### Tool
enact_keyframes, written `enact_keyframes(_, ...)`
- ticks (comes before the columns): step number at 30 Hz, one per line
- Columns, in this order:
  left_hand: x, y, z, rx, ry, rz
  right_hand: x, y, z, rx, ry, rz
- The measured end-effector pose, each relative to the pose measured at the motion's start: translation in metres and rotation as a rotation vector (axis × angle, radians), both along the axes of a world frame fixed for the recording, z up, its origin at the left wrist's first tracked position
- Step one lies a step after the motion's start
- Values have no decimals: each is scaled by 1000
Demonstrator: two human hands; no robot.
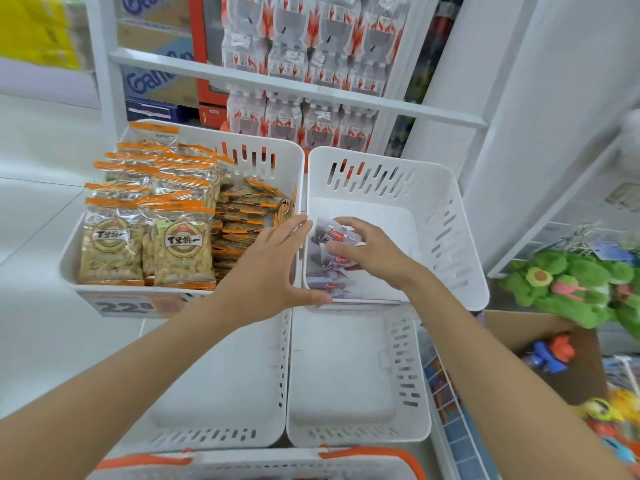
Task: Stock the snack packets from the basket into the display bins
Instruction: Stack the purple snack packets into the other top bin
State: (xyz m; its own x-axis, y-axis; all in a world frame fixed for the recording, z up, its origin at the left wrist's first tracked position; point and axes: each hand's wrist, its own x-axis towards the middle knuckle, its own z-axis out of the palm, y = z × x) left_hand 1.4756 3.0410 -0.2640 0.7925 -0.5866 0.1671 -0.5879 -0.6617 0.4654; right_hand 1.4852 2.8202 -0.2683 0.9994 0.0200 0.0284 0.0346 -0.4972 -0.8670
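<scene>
White plastic bin (398, 174), upper right of the display, with my right hand (374, 252) lowered inside it. The fingers are curled over a purple-and-white snack packet (329, 233) and the thumb pinches its near side, so the packet is grasped and not yet let go. Just beneath the grip and a little nearer me lie more packets (329, 284) of the same kind, overlapping along the bin's left wall. I judge the held one is being set onto that row so the stock builds up from one side. Left of the grip, my left hand (270, 268) is unclenched, fingers straight across the rims where this bin meets the peanut bin (263, 157), thumb on the front edge, probably to steady the bin. Well nearer me than the grip sits the orange-handled basket (242, 462).
</scene>
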Motion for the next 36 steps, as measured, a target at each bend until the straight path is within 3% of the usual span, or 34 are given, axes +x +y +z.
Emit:
enact_keyframes(3,-1,0,0,-2,0,-3,3,0,-8,-143,-36,-8)
enact_keyframes(7,-2,0,0,-12,-6,-3,3,3,-9,-1,115,104)
enact_keyframes(14,-2,1,0,-21,-10,-1,15,0,-8,-134,76,83)
enact_keyframes(18,-2,-1,0,-13,-9,-3,13,-11,-1,52,140,43)
enact_keyframes(23,0,-1,-3,-20,-26,9,16,-8,-12,-60,240,122)
enact_keyframes(26,1,-1,-4,-16,-31,3,8,-5,-5,-96,189,57)
enact_keyframes(29,-2,0,-2,-18,-49,30,-16,3,10,-110,-12,-135)
enact_keyframes(33,-29,15,-2,-151,-217,79,-82,30,26,9,-314,-354)
enact_keyframes(36,-69,33,-16,-225,-200,71,-147,59,13,22,-380,-414)
